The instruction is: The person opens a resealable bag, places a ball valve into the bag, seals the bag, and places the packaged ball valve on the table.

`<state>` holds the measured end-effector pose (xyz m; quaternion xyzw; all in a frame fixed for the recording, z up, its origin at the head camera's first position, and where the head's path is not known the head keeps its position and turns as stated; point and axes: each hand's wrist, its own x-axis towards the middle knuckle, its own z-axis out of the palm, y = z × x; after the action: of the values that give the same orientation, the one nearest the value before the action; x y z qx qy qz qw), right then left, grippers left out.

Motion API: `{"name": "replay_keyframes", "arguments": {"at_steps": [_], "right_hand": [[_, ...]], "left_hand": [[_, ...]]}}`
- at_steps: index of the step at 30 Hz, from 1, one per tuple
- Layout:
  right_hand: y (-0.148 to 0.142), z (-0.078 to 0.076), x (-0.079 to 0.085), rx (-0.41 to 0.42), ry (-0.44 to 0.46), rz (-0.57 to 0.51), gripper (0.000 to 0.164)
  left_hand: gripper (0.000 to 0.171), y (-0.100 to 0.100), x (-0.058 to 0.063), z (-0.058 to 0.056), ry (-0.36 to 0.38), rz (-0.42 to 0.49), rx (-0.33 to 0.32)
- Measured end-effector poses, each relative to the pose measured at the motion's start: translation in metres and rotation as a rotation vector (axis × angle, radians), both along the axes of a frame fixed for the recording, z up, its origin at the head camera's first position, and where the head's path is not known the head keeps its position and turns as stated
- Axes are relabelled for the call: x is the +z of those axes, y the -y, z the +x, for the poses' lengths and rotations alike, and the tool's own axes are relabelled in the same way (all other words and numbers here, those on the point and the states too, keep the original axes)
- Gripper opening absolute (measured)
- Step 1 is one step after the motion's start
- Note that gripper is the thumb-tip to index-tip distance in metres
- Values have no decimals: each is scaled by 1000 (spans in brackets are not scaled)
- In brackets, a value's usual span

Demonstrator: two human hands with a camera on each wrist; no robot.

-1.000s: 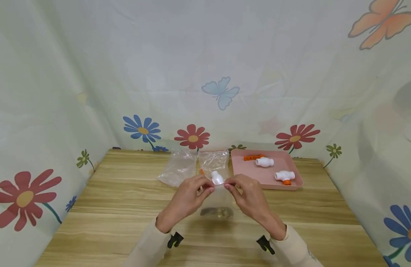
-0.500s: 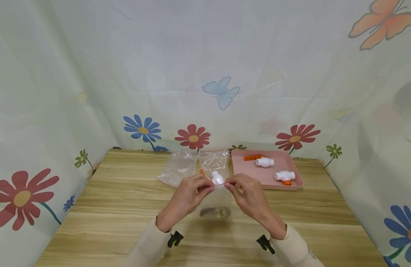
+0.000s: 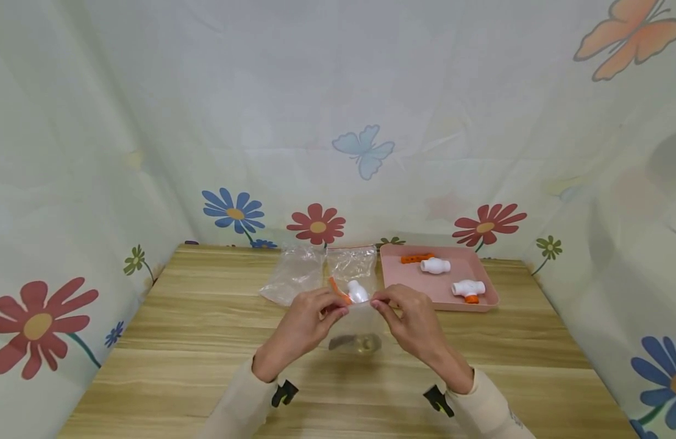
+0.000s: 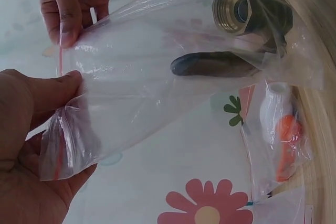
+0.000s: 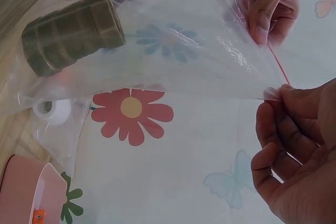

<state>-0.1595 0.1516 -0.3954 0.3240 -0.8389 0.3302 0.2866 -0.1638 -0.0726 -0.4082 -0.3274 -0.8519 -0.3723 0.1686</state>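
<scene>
A clear zip bag (image 4: 131, 72) with a red line along its mouth hangs upright between both hands. Inside it, at the bottom, lies a brass valve (image 4: 257, 14) with a dark lever handle (image 4: 215, 64). My left hand (image 3: 307, 326) pinches the left part of the mouth, thumb against fingers, and the film bunches there in the left wrist view. At the opposite corner, my right hand (image 3: 414, 326) pinches the sealing edge between thumb and index finger. Behind the hands, another zip bag (image 3: 351, 262) holds a white valve (image 3: 356, 291) with an orange handle (image 3: 339, 291).
A crumpled clear bag (image 3: 296, 274) lies at the back, left of the filled one. To the right stands a pink tray (image 3: 395, 286) bearing two white valves (image 3: 435, 266) with orange handles. The wooden table (image 3: 206, 366) meets a flower-printed curtain (image 3: 261, 122).
My left hand has slid slightly left along the bag's mouth, away from the right hand. More of the orange handle behind it now shows. The right hand has barely moved.
</scene>
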Motion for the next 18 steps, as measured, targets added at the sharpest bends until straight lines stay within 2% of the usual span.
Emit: {"name": "replay_keyframes", "arguments": {"at_steps": [5,10,14,18], "right_hand": [[1,1,3,-2,4,-7,4],[1,1,5,2,-15,-23,1],[-1,2,5,-6,-22,-36,8],[-2,2,6,-15,-4,-43,11]], "left_hand": [[6,1,3,2,-19,26,-3],[9,3,8,4,40,-11,3],[8,7,7,5,74,-57,32],[6,9,5,5,85,-44,40]]}}
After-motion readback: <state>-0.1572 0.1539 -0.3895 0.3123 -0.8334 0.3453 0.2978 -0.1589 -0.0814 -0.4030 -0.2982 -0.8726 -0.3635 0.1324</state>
